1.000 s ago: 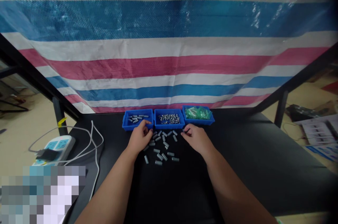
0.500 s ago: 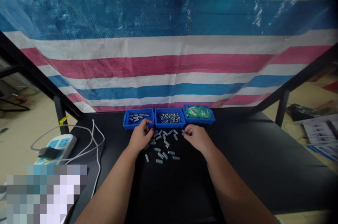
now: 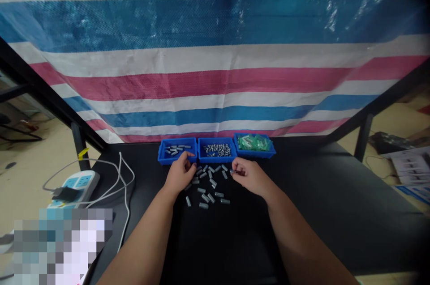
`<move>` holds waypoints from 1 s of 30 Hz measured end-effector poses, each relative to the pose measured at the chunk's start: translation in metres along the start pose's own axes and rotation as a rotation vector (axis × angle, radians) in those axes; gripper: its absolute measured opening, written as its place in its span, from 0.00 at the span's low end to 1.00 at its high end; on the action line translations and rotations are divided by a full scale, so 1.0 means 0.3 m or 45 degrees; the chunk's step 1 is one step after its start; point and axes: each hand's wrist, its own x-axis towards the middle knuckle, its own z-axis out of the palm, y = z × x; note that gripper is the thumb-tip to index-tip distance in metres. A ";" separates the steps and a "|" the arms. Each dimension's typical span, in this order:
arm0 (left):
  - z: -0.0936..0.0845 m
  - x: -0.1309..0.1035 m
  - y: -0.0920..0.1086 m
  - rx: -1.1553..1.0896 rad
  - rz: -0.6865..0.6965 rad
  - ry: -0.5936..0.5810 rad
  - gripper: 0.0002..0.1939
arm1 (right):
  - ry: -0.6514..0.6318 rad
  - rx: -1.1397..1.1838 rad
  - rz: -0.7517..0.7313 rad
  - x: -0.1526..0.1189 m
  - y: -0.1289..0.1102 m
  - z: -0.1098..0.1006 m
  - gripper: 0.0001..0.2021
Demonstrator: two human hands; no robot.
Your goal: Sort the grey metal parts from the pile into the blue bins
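Observation:
Several short metal cylinders lie scattered on the black table between my hands. My right hand pinches one small metal cylinder at its fingertips, in front of the right blue bin. My left hand rests at the front edge of the left blue bin, fingers apart, with nothing visible in it. A few cylinders lie in that bin. The middle blue bin holds many small shiny metal parts. Green and clear plastic pieces fill the right blue bin.
On the left stands a white power strip with a black plug and white cables. Behind the bins hangs a striped plastic sheet. Black frame bars flank the table. A blurred-out patch covers the lower left.
My right hand has turned slightly, and the cylinder in its fingertips has shifted a little left and down. My left hand stays in place by the left bin.

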 end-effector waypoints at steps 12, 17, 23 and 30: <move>-0.040 -0.079 0.143 -0.181 0.301 -0.166 0.13 | -0.243 0.599 -0.116 0.005 -0.043 0.088 0.13; -0.014 -0.087 0.168 -0.415 0.264 -0.409 0.12 | -0.266 0.801 -0.109 -0.002 -0.072 0.119 0.16; -0.001 -0.080 0.139 -0.621 0.168 -0.374 0.11 | -0.230 0.887 -0.091 -0.009 -0.096 0.141 0.17; -0.003 -0.067 0.105 -0.629 0.105 -0.069 0.13 | -0.100 0.540 -0.041 0.007 -0.042 0.089 0.13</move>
